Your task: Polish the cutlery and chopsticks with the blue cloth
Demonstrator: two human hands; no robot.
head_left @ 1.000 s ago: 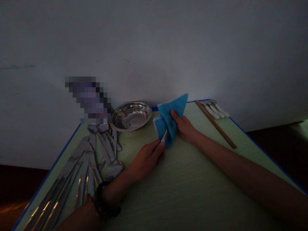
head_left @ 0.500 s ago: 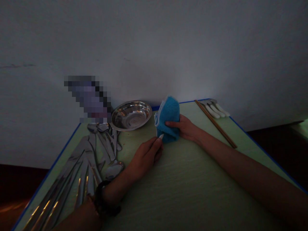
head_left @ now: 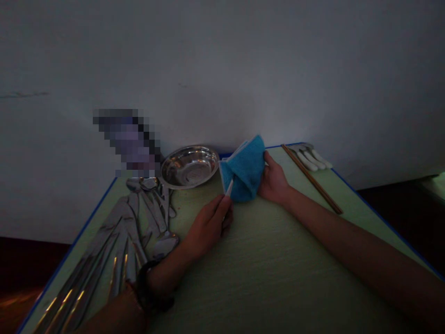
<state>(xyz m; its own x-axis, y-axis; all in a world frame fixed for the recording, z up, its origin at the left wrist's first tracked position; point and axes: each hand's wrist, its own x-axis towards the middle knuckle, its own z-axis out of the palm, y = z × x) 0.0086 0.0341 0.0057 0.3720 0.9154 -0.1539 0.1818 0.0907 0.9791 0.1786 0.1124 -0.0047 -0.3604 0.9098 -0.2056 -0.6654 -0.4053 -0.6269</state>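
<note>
A folded blue cloth [head_left: 247,169] with a pale edge is held up over the table by my right hand [head_left: 275,180], whose fingers go behind it. My left hand [head_left: 208,227] is closed around a slim white-handled utensil [head_left: 229,188]. Its pale tapered end rises past the thumb and rests against the front fold of the cloth. The rest of the utensil is hidden in my fist, so its exact kind does not show. Just beyond my left hand stands a shiny metal bowl [head_left: 190,168].
Left on the green table [head_left: 271,278] lie several metal knives [head_left: 104,241] and spoons [head_left: 166,243]. To the right are wooden chopsticks [head_left: 311,178] and white-handled cutlery [head_left: 314,160]. A pixelated object [head_left: 128,141] leans on the wall [head_left: 243,69] behind.
The cloth has tilted and spread to the right, and my right thumb has left its front face. More of the utensil's pale end shows above my left hand.
</note>
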